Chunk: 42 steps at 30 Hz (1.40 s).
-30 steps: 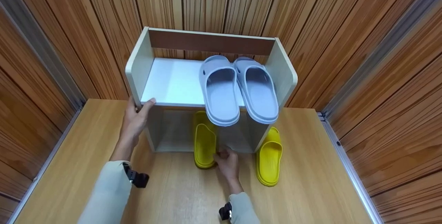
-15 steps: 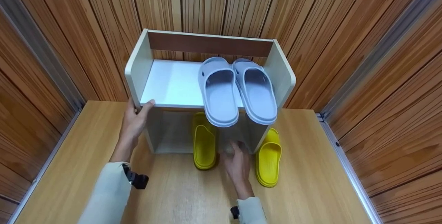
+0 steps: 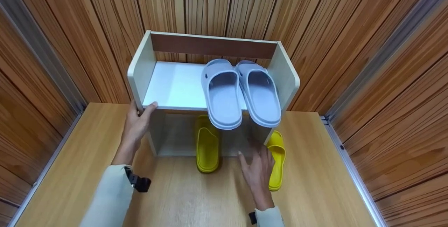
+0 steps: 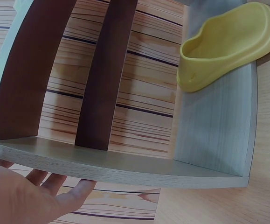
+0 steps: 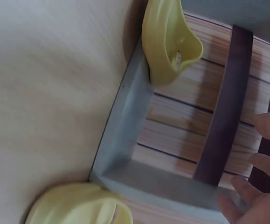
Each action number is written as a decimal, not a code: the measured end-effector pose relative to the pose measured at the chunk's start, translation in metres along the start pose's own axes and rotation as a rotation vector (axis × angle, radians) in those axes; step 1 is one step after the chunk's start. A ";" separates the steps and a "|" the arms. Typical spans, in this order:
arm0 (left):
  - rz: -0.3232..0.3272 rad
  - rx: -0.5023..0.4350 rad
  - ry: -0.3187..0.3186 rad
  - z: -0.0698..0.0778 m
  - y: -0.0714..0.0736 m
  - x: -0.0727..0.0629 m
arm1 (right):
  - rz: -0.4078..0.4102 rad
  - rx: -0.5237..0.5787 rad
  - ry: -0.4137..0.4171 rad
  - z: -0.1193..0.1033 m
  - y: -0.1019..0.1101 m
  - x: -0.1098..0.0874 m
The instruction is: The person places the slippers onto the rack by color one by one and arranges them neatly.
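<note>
My left hand [image 3: 134,123] holds the left side panel of a pale two-tier shoe rack [image 3: 140,67], thumb on the upper shelf's front corner and fingers [image 4: 76,196] along the outer face. Near the rack's lower right front is my right hand [image 3: 258,169], its fingers spread and nothing in them. One yellow slipper [image 3: 207,148] stands on the lower shelf, its sole end jutting out past the front edge. Outside the right panel, a second yellow slipper [image 3: 277,160] lies on the wooden floor, partly covered by the right hand in the head view.
A pair of grey-blue slippers [image 3: 225,97] sits on the right part of the upper shelf, soles overhanging its front. Wood-plank walls [image 3: 210,2] rise behind and at both sides, with metal rails [image 3: 353,167] along the floor's edges.
My right hand has left the yellow slipper on the lower shelf and moved right toward the rack's right panel, fingers spreading. The left hand keeps its hold on the rack.
</note>
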<state>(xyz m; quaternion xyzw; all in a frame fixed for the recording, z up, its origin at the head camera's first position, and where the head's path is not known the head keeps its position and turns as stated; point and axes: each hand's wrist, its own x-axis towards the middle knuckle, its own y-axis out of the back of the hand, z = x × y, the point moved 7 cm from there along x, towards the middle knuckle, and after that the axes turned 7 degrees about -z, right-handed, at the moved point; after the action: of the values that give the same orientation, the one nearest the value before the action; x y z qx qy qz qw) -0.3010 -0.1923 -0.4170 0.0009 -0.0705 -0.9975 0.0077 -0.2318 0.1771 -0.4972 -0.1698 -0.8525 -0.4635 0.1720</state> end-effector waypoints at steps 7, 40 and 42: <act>0.002 -0.005 0.000 -0.001 0.000 0.000 | 0.020 -0.014 -0.032 0.015 0.019 0.002; 0.000 -0.008 -0.004 -0.002 0.001 -0.001 | -0.171 -0.049 -0.449 0.103 0.030 -0.021; 0.001 -0.008 -0.007 -0.002 0.001 -0.001 | -0.205 -0.046 -0.483 0.108 0.028 -0.025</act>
<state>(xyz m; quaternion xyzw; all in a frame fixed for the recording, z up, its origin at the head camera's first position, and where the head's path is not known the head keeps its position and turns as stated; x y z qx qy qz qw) -0.3000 -0.1933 -0.4187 -0.0028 -0.0664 -0.9978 0.0080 -0.2123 0.2796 -0.5433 -0.1924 -0.8707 -0.4439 -0.0884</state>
